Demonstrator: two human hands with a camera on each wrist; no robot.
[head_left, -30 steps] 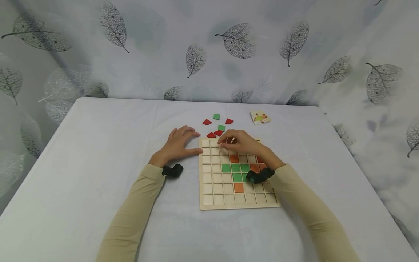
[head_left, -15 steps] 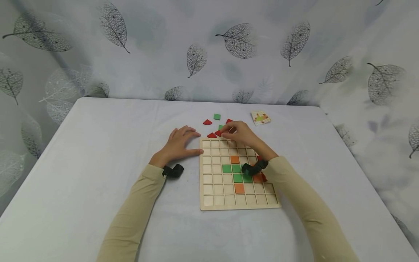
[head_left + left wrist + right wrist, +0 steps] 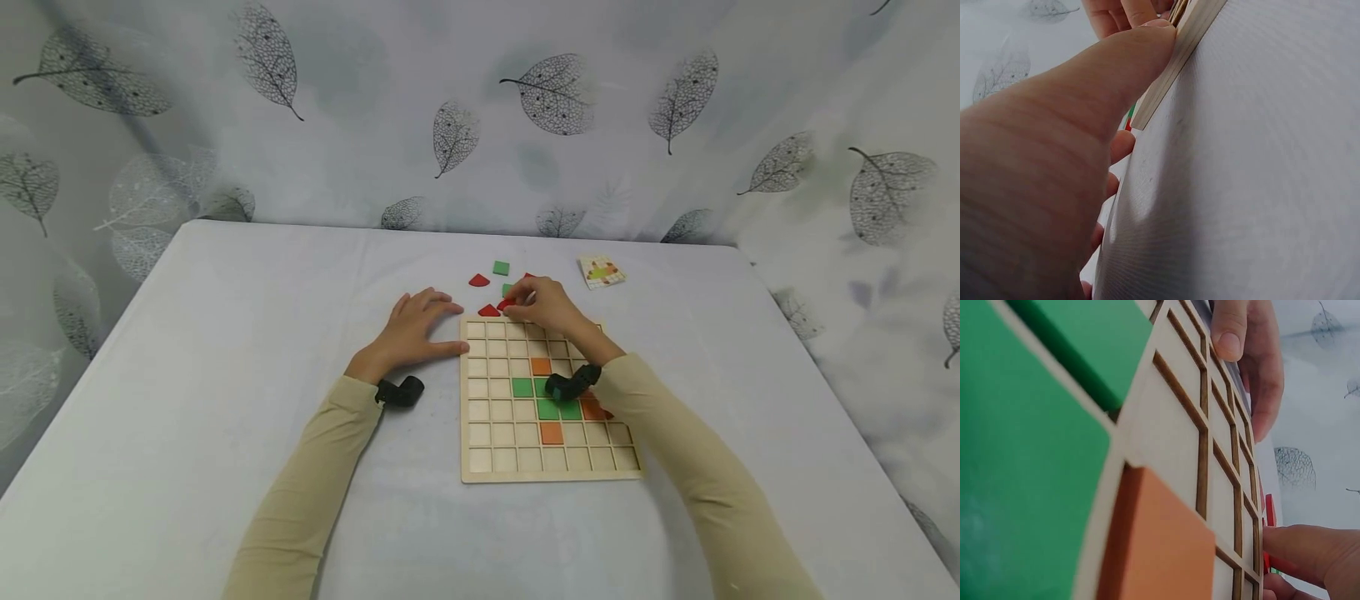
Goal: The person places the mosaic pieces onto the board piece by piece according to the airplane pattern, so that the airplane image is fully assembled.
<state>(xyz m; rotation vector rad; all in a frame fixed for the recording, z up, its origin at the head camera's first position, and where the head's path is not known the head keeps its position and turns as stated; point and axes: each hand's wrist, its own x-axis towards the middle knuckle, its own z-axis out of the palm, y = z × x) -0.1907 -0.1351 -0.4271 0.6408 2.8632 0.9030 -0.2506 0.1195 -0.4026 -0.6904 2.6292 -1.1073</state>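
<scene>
A wooden grid board (image 3: 480,460) lies on the white table, with green square tiles (image 3: 547,409) and orange square tiles (image 3: 551,433) set in some cells. My left hand (image 3: 408,332) is spread at the board's left side; its thumb touches the edge, as the left wrist view also shows. Beyond the far edge, my right hand (image 3: 546,306) pinches a red fan-shaped tile (image 3: 505,305) between thumb and fingertips. The fingers partly cover that tile. Another red tile (image 3: 489,311) lies just left of it. My right forearm hides part of the board's right side.
Behind the board lie more loose tiles, among them a red fan-shaped one (image 3: 479,280) and a green square (image 3: 501,267). A small patterned card stack (image 3: 601,272) sits at the back right. Leaf-printed cloth (image 3: 337,150) hangs behind the table.
My right hand has moved from over the board's top rows to the loose tiles past its far edge, and its fingertips have closed on a red tile. The left hand has stayed put.
</scene>
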